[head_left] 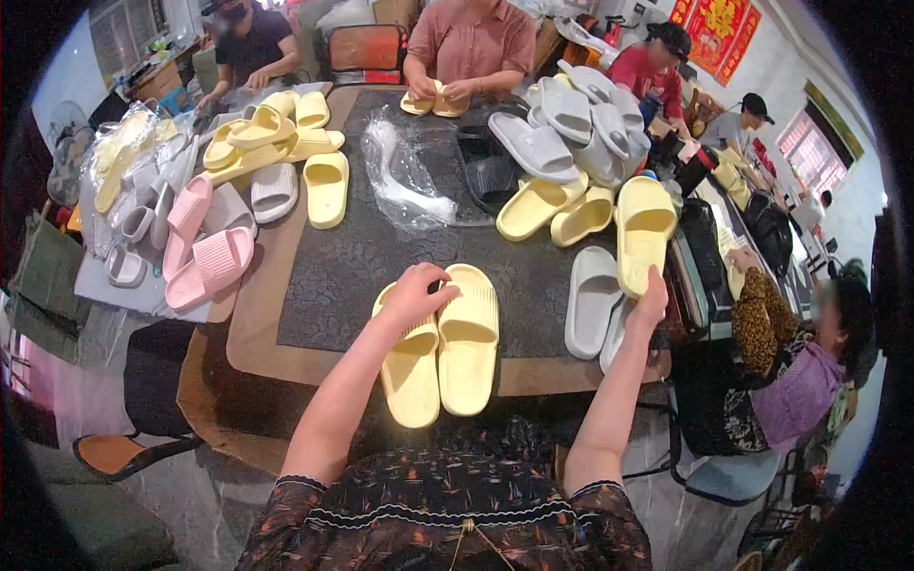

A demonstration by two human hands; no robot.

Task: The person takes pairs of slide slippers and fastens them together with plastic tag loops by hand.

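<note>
Two yellow slide sandals lie side by side near the front edge of the dark table. My left hand rests on the left yellow sandal, fingers curled over its strap, touching the right yellow sandal too. My right hand reaches to the right and grips the heel end of another yellow sandal, which stands tilted among the grey ones.
Grey sandals lie beside my right hand; more grey and yellow ones pile at the back right. Pink sandals and yellow ones lie left. A clear plastic bag sits mid-table. Several people sit around the table.
</note>
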